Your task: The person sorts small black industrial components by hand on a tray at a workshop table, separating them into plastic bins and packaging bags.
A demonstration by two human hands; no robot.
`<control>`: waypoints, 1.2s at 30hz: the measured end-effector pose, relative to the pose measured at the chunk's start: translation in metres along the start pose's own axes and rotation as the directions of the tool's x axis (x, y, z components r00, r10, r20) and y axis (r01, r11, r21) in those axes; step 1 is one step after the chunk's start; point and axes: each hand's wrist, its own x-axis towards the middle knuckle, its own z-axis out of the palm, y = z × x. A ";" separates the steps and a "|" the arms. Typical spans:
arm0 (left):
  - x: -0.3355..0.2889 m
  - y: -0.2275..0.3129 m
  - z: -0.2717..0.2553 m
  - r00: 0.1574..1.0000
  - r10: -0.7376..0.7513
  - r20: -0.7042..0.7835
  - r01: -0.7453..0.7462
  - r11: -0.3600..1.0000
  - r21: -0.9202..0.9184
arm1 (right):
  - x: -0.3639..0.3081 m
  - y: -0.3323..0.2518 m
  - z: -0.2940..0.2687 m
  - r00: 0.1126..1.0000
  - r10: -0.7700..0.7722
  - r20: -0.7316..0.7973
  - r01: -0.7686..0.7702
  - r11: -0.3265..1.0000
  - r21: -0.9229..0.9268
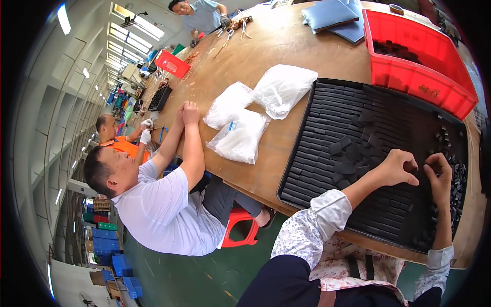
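Note:
A large black tray point(294, 158) lies on the table in front of me, lined with long rows of small black blocks point(319, 133). Over its right half, my left hand point(394, 168) is closed, thumb and fingers curled toward each other. Close beside it my right hand point(440, 176) is curled in the same way, fingertips facing the left. Whatever is between the fingers of either hand is too dark to make out against the tray. Loose black pieces point(353, 153) are heaped on the rows left of my hands. More small blocks point(456, 176) lie scattered along the tray's right side.
Behind the tray stands a red bin point(424, 77) with dark pieces inside. White plastic bags point(284, 89) lie left of the tray, and blue folders point(330, 20) at the far edge. A person in a white shirt point(158, 210) sits to my left; other people work farther along the table.

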 end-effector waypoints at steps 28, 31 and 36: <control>0.003 0.020 -0.038 0.968 0.156 -0.195 -0.041 0.869 0.494 | -0.008 -0.027 0.013 0.995 0.095 -0.033 -0.091 0.991 0.097; 0.001 0.014 -0.075 0.930 0.267 -0.251 0.016 0.655 0.756 | -0.008 -0.023 0.019 0.994 0.106 -0.034 -0.103 0.991 0.083; 0.000 -0.011 -0.085 0.916 0.296 -0.270 0.049 0.585 0.809 | -0.011 -0.015 0.015 0.995 -0.041 0.086 0.059 0.975 -0.216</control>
